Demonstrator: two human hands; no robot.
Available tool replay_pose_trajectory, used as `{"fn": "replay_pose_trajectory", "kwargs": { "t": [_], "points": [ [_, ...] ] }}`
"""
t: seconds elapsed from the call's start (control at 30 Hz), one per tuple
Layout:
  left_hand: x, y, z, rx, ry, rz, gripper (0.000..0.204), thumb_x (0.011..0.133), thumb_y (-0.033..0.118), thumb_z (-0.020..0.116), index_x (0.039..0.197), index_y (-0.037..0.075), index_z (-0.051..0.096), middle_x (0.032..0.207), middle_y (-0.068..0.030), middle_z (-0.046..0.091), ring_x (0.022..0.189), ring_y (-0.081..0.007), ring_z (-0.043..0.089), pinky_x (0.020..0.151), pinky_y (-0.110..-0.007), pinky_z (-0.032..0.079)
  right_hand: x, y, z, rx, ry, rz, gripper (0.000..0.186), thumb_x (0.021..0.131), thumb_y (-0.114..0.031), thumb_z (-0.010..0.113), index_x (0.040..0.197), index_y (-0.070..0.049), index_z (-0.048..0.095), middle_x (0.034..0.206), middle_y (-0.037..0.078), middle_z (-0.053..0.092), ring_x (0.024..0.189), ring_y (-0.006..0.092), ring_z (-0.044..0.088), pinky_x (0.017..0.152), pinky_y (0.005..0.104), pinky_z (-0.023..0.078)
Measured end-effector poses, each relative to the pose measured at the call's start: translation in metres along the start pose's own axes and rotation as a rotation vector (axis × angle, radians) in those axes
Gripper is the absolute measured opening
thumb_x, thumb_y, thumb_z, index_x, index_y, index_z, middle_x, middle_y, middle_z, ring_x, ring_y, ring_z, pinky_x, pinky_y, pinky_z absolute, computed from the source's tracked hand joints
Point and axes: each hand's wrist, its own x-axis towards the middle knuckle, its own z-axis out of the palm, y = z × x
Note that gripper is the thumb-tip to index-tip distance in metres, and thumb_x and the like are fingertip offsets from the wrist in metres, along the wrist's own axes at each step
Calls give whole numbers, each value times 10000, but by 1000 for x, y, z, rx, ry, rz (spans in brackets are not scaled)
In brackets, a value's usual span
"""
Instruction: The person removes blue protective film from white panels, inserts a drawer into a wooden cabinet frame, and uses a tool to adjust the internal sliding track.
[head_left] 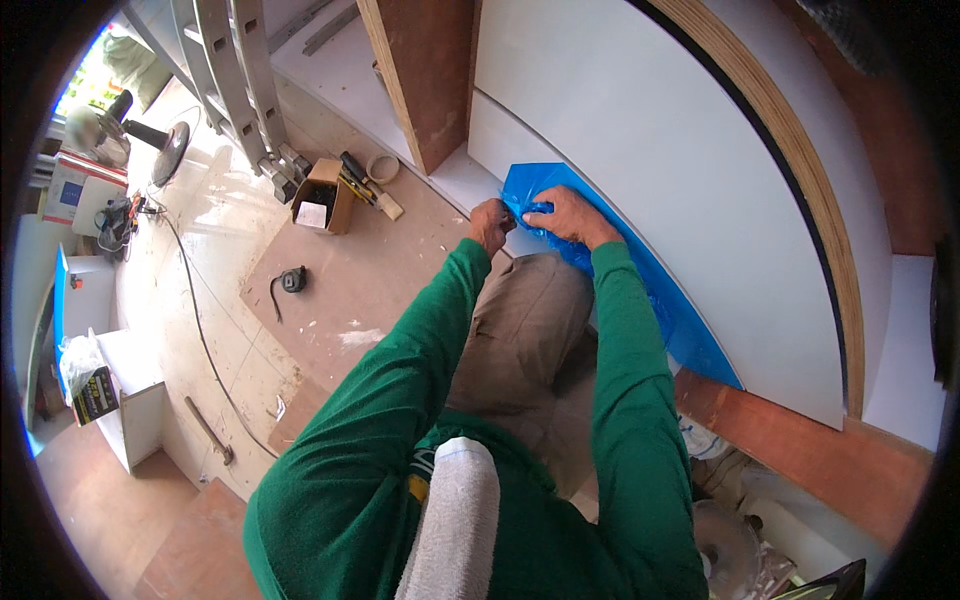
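Taking the middle of the view as the clock's centre, an aluminium stepladder (258,80) stands between 10 and 11 o'clock. By its feet, at 10, an open cardboard box (341,212) sits on a brown sheet (360,270) covering part of the floor. Toward 11 from the box lie a paintbrush (388,206) with pale bristles and a pale round roll or cup (384,180). A black tape measure (293,281) lies at 9, its strap trailing toward 8. Beyond it a dark cable (193,290) crosses the tiles. A hammer (207,430) lies at 8.
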Motion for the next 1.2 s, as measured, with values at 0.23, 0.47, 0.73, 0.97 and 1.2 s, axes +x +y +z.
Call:
{"fn": "replay_pose_trajectory", "kwargs": {
  "t": [0.23, 0.47, 0.73, 0.97, 1.2],
  "points": [
    [10, 78, -13, -845, 168, -735, 160, 906, -4, 600, 992, -74, 715, 799, -95, 688, 650, -165, 606, 585, -304, 493, -10, -2, 16, -51, 189, -43, 474, 819, -378, 731, 1023, 49, 750, 1054, 322, 711, 1024, 452, 692, 893, 510, 543],
    [-17, 119, -8, -813, 101, -598, 201, 962, 34, 613, 1066, -82, 740, 875, -72, 724, 732, -144, 623, 666, -311, 513, -20, -13, 57, -1, 508, 163, 588, 961, -492, 656, 1190, 48, 711, 1256, 315, 691, 1169, 500, 651, 1020, 542, 528],
    [-34, 137, -27, -876, -102, -587, 332, 960, 29, 591, 1244, -88, 718, 1078, -121, 763, 882, -180, 705, 791, -311, 579, -9, -8, 61, 36, 556, 369, 484, 912, -436, 751, 1197, -44, 754, 1257, 243, 720, 1185, 421, 678, 1004, 541, 538],
    [43, 172, -55, -763, 33, -535, 826, 964, 560, 709, 1454, -88, 561, 1464, -243, 571, 1379, -321, 489, 1164, -483, 373, -45, 23, 65, -69, 687, 181, 247, 859, -203, 765, 1068, -73, 746, 1081, 268, 725, 1062, 470, 689, 913, 584, 542],
    [61, 156, -49, -843, -119, -544, 973, 1008, 660, 597, 1638, -26, 318, 1718, -250, 260, 1551, -496, 287, 1234, -663, 246, -144, 46, 53, -158, 708, 129, 185, 897, -137, 707, 1068, -76, 735, 933, 223, 737, 912, 473, 693, 801, 583, 545]
  ]
}}
